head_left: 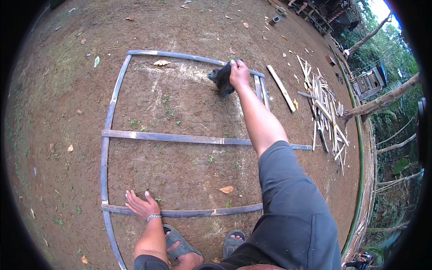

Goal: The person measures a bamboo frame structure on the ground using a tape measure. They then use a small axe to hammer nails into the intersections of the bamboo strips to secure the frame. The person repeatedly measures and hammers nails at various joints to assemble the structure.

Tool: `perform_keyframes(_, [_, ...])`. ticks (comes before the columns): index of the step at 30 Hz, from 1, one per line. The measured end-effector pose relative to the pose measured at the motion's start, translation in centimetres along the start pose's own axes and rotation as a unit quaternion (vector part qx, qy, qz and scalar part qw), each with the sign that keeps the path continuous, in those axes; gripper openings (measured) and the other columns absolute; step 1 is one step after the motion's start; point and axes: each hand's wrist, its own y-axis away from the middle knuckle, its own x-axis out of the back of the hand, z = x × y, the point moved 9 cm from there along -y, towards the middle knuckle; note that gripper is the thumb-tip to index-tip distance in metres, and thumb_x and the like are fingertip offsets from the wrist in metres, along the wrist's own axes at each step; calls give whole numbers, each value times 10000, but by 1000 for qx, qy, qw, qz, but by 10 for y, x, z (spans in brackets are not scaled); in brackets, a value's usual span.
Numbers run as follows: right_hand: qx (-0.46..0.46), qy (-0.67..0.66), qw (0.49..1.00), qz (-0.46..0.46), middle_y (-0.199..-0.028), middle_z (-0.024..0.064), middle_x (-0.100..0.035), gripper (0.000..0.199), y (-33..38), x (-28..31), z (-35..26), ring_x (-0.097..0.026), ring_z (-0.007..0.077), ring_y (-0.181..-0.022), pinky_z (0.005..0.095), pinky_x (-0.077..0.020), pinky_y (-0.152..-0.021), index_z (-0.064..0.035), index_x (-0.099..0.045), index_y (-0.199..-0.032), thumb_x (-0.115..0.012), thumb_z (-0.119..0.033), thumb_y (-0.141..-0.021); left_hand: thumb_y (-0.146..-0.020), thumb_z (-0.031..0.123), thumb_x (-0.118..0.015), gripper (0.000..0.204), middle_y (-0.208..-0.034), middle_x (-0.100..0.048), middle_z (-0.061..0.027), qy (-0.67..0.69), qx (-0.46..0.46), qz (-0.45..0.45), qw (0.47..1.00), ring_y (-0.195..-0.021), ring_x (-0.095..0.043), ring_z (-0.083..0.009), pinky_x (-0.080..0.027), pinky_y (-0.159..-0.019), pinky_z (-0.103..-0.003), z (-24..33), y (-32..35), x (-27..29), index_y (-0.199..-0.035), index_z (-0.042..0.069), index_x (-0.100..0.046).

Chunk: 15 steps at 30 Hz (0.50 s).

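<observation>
Grey rubber sandals (180,245) are planted just outside the grey split-bamboo frame (106,135). Its near rail is pressed by the flat, spread left hand (141,206); a dark bundle (222,77) is gripped by the right hand (238,74) at its far rail, bare earth between.

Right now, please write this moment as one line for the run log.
left hand: flat on near bamboo strip | right hand: grips dark tool at frame far corner | bamboo frame: on dirt | offcut pile: right
</observation>
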Motion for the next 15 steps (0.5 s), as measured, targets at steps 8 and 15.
perform_keyframes(8, [-2, -397, 891, -219, -811, -40, -621, 201, 107, -51, -164, -515, 61, -705, 260, -443, -662, -48, -649, -917, -556, -171, -1046, -949, 443, -581, 660, -1523, -427, -194, 25, 47, -41, 998, -1463, -342, -362, -179, -1224, -577, -4, -10, 5, -1437, 24, -434])
perform_keyframes(15, [-6, -269, 855, -444, -999, 89, -735, 257, 305, -124, -222, -673, 161, -908, 301, -532, -860, 5, -682, -1139, -563, -198, -1037, -945, 455, -579, 675, -1533, -405, -192, 67, 53, -22, 996, -1476, -318, -360, -161, -1229, -577, -13, -3, 1, -1426, 4, -434])
